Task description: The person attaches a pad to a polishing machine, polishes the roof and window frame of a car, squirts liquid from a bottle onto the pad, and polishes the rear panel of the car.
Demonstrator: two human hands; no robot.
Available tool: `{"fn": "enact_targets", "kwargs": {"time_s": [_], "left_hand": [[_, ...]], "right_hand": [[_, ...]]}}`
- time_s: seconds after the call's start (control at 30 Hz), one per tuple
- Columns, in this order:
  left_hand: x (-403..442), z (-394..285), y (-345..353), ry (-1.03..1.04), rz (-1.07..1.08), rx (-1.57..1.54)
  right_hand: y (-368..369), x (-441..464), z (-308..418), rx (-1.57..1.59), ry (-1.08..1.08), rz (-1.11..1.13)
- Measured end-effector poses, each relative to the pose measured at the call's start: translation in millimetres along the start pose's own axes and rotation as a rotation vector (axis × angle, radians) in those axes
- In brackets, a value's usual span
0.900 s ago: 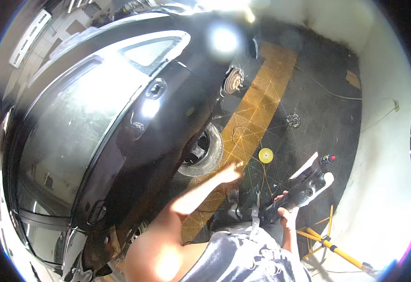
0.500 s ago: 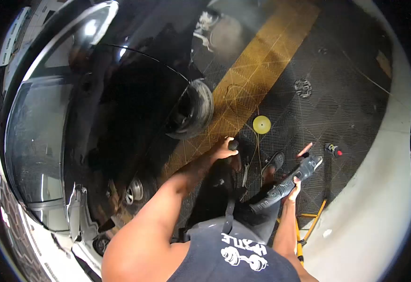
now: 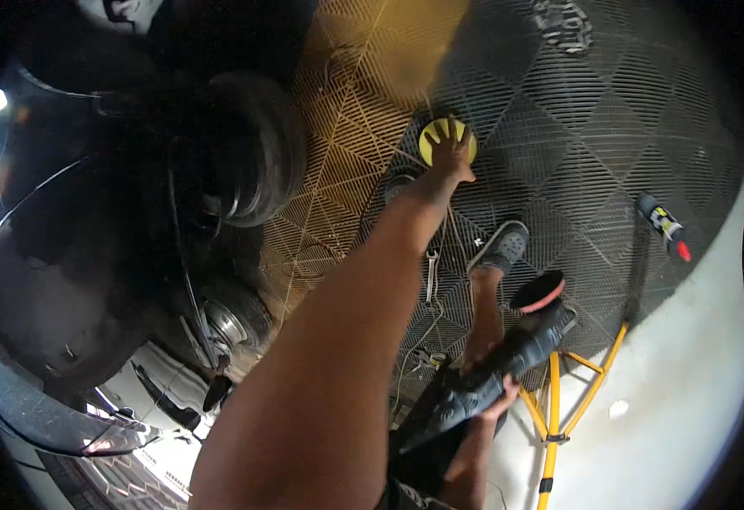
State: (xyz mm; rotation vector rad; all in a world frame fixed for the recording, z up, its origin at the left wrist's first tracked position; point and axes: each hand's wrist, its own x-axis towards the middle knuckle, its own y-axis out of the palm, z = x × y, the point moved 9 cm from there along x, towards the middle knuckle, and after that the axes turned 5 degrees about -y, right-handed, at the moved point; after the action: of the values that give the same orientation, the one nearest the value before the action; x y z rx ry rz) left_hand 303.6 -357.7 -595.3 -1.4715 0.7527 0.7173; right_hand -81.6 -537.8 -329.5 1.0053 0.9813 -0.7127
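Observation:
My left hand [image 3: 451, 158] reaches out with its fingers spread over a round yellow polishing pad [image 3: 429, 152], which lies on the floor. The fingers cover part of the pad; whether they press on it is hard to tell. Lower right, my right hand [image 3: 501, 396] is wrapped round the body of a dark polisher [image 3: 538, 340]. At the polisher's head sits a black disc with a red edge [image 3: 539, 294]. A cord trails over the floor near a wrench [image 3: 431, 274].
A black car with a tyre [image 3: 261, 153] stands on the left. Ribbed floor tiles [image 3: 627, 127] carry a bottle with a red cap [image 3: 665, 225]. A yellow stand [image 3: 551, 425] is at lower right, near my shoe [image 3: 508, 245].
My left hand has moved forward to the yellow pad; before, it was closed around something dark. The polisher stays in my right hand, now turned. My view has tilted and come closer.

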Motion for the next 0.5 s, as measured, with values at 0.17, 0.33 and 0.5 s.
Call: {"fn": "enact_targets", "kwargs": {"time_s": [0.17, 0.33, 0.5], "left_hand": [[42, 3, 51, -0.091, -0.111, -0.081], [70, 14, 124, 0.217, 0.009, -0.018], [-28, 134, 111, 0.183, 0.379, -1.525]], "right_hand": [[47, -9, 15, 0.08, 0.065, 0.119], [72, -1, 16, -0.165, 0.054, 0.161], [120, 24, 60, -0.627, -0.047, 0.204]]}}
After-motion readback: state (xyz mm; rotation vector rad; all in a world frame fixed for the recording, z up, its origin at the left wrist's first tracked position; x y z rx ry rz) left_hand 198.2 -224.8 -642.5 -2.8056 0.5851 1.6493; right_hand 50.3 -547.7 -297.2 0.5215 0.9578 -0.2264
